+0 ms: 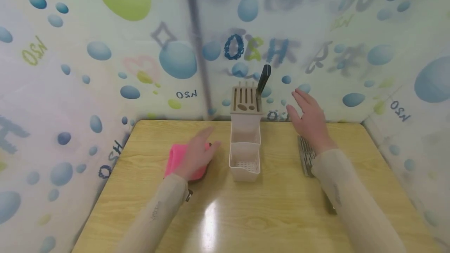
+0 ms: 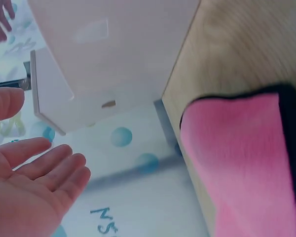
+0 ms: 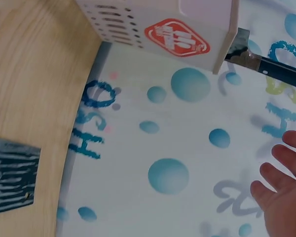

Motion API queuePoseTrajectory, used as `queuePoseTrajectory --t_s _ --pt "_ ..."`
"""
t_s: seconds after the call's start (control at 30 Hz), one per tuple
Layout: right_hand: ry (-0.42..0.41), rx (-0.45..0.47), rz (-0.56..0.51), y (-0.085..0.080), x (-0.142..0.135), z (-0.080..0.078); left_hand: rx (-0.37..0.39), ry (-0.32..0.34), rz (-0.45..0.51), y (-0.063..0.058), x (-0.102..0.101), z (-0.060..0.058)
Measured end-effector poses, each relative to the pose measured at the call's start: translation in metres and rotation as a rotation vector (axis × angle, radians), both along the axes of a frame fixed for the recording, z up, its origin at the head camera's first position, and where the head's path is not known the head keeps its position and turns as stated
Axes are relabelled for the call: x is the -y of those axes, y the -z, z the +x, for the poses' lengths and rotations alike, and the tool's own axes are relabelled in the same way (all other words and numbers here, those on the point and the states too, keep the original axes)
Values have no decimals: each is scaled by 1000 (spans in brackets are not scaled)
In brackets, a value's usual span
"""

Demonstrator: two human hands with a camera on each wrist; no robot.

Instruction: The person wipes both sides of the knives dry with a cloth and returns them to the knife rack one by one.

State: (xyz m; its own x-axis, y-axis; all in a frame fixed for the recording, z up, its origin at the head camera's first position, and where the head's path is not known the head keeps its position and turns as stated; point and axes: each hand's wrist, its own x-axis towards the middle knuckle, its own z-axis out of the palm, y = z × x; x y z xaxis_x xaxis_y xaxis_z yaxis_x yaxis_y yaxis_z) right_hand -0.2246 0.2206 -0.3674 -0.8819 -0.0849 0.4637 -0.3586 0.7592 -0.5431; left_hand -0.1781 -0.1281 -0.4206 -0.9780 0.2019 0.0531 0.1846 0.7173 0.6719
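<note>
A pale knife holder [image 1: 245, 128] stands upright at the back middle of the table, slotted on top with two open compartments below. A knife with a black handle [image 1: 264, 79] leans out of its right side. My right hand [image 1: 311, 120] is raised to the right of the holder, apart from it, fingers spread and holding nothing. On the left, my left hand [image 1: 197, 153] hovers in front of a folded pink cloth [image 2: 241, 158] with black edging. Its fingers are loosely extended around nothing, and it looks blurred in the head view.
A flat dark-patterned blade [image 3: 12, 175] lies on the table at the right, partly hidden under my right sleeve [image 1: 344, 186]. A small dark object [image 1: 190, 195] shows beside my left sleeve. A patterned wall covering [image 1: 158, 89] rises behind the table's back edge.
</note>
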Motion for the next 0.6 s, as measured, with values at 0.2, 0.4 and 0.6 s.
queuePoseTrajectory --t_s 0.2,0.4,0.6 --pt "23 32 44 9 -24 15 -76 -14 -92 -4 14 -1" --pt "45 63 76 16 -42 31 -255 -7 -156 -1 27 -2" --pt "68 45 103 25 -56 43 -379 16 -172 5 39 -4"
